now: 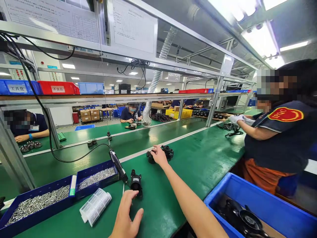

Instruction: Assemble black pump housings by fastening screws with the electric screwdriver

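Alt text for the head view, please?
A person's right hand reaches black housings on a green workbench; the open left hand is by a nearer housing. At left, an electric screwdriver and blue screw trays; at right, a blue bin holding black fan parts.

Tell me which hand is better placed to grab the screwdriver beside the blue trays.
Probably the left hand: its fingers are spread, and it is nearer the screwdriver and blue trays. The right hand reaches farther forward, at the black parts.
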`<act>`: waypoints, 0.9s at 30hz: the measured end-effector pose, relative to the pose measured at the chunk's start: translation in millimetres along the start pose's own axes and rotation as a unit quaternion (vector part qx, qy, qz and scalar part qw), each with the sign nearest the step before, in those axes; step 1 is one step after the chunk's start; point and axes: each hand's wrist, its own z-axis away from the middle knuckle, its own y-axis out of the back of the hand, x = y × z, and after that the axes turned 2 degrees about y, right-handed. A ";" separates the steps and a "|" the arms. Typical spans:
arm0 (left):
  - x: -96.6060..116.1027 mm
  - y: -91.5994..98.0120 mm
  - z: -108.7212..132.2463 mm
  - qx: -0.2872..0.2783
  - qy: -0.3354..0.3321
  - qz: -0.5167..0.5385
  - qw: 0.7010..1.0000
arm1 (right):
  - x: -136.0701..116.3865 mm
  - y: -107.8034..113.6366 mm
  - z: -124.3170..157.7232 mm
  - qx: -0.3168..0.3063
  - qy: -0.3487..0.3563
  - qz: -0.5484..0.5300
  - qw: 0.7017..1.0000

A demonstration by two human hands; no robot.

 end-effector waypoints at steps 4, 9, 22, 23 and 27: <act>0.1 -2.2 2.0 -0.030 -0.026 -0.031 0.999 | 3.1 18.1 54.2 -0.057 0.009 -0.032 0.998; 21.4 -4.1 2.3 -0.103 -0.084 -0.056 0.990 | -14.0 21.9 154.2 -0.173 -0.029 -0.175 0.969; 26.0 -0.3 -1.5 -0.087 -0.006 0.023 0.996 | -28.1 18.6 248.1 -0.194 -0.138 -0.330 0.913; 26.6 -0.8 -1.7 -0.088 -0.008 0.024 0.996 | -28.0 16.5 251.1 -0.197 -0.138 -0.323 0.916; 26.1 -1.9 0.5 -0.092 -0.023 0.022 0.995 | -27.9 7.6 254.0 -0.202 -0.148 -0.317 0.915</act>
